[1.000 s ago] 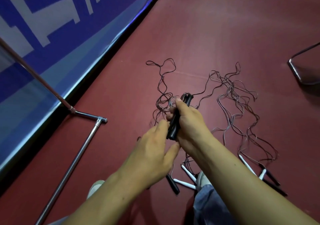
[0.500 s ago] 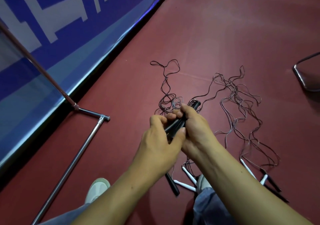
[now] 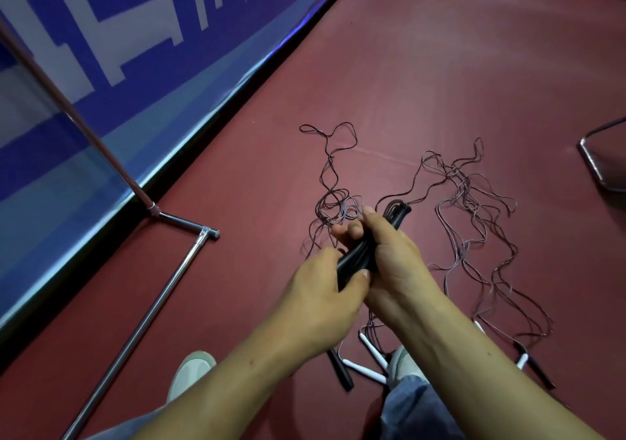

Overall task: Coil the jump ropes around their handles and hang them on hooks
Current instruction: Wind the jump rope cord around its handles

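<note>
The black handles (image 3: 356, 263) are gripped by the right hand (image 3: 396, 260) above the red floor (image 3: 440, 66); their lower end is pinched by the left hand (image 3: 321, 304). Tangled jump ropes (image 3: 474, 209) lie on the floor beyond.

Both our bare forearms reach in from the near edge and meet mid-scene. Our left hand (image 3: 321, 290) curls round the near end of the black handles (image 3: 354, 265), thumb across them. Our right hand (image 3: 396, 260) wraps them just beyond, touching the left.
</note>
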Available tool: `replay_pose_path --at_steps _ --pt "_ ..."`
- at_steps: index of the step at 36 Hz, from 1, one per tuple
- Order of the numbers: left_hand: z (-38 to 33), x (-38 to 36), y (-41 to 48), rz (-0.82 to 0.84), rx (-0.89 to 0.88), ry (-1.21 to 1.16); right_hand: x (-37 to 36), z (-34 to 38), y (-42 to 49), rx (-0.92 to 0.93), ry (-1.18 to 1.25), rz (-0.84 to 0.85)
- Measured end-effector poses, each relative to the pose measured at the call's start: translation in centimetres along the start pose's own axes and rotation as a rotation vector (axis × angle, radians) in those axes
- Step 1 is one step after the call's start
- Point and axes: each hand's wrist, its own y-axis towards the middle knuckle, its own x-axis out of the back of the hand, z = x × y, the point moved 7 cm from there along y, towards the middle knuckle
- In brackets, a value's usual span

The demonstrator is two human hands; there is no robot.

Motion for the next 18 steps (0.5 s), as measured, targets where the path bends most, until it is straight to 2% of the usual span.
replay_pose_path --at_steps 5,7,10,14,18 --pt "1.3 -0.3 0.5 0.062 0.081 -0.428 0.5 -0.4 0.1 -0.022 -0.009 -0.024" --pt "1.2 -0.1 0.5 0.032 0.09 -0.462 0.3 -0.6 -0.1 -0.038 0.02 -0.009" --pt "1.2 0.4 0.5 -0.085 0.117 -0.424 0.1 -1.0 -0.2 -0.047 -0.006 0.007" --pt "1.1 2.3 0.4 -0.313 0.086 -0.11 -0.6 -1.8 -0.8 -0.059 -0.017 0.04" --pt "1.4 3.3 0.9 -0.337 0.052 -0.071 -0.9 -1.9 -1.2 -0.127 -0.04 0.035"
